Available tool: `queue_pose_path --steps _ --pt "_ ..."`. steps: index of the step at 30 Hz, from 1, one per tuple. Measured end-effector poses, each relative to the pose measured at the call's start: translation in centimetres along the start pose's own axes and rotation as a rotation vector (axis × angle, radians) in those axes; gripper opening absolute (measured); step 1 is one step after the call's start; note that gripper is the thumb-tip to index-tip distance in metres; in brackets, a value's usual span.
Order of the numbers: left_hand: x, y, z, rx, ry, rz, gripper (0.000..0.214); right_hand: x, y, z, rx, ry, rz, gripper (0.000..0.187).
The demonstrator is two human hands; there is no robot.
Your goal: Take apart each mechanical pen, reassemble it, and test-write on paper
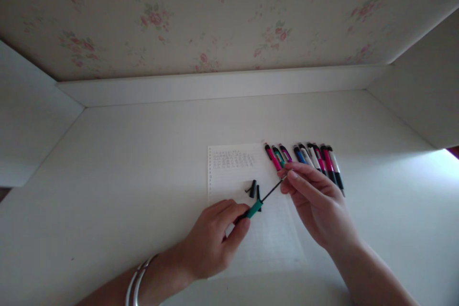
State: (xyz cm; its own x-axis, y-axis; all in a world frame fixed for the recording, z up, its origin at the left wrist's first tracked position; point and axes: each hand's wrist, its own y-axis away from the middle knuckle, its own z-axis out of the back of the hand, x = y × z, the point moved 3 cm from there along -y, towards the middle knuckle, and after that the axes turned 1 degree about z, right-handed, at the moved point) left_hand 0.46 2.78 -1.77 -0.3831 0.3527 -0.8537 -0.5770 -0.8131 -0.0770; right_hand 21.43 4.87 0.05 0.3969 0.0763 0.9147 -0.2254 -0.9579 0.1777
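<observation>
My left hand point(218, 239) is closed around a green pen barrel point(255, 208), which points up and to the right over the paper. A thin dark pen refill point(273, 190) sticks out of the barrel's open end. My right hand point(315, 201) pinches the far end of that refill between thumb and fingers; its tip is hidden by the fingertips. On the lined paper point(233, 186), close to the barrel, lie a short black pen part with a clip point(253, 189) and a slim black pen part point(258, 192), partly behind the barrel.
Several pens lie in a row at the paper's right, among them a pink pen point(326, 158) and a white pen point(333, 160). Handwriting fills the paper's top. The white desk point(143, 162) has raised side panels and a back ledge point(215, 85) below floral wallpaper.
</observation>
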Motion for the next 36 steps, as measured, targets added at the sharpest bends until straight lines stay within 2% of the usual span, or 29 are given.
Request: queue_pose_path --steps 7,17,29,36 --pt "0.0 0.1 0.0 0.008 0.011 0.006 0.022 0.2 0.0 -0.1 0.009 -0.001 0.019 0.011" --pt "0.1 0.1 -0.1 -0.004 0.005 0.004 0.021 0.0 0.1 0.1 -0.004 0.038 0.046 0.013" --pt "-0.1 0.1 -0.1 -0.013 0.014 0.003 0.018 -0.6 0.4 0.2 -0.013 0.214 0.157 0.015" --pt "-0.1 0.0 0.1 0.002 0.052 0.026 0.014 -0.2 1.1 -0.6 0.000 0.355 0.307 0.010"
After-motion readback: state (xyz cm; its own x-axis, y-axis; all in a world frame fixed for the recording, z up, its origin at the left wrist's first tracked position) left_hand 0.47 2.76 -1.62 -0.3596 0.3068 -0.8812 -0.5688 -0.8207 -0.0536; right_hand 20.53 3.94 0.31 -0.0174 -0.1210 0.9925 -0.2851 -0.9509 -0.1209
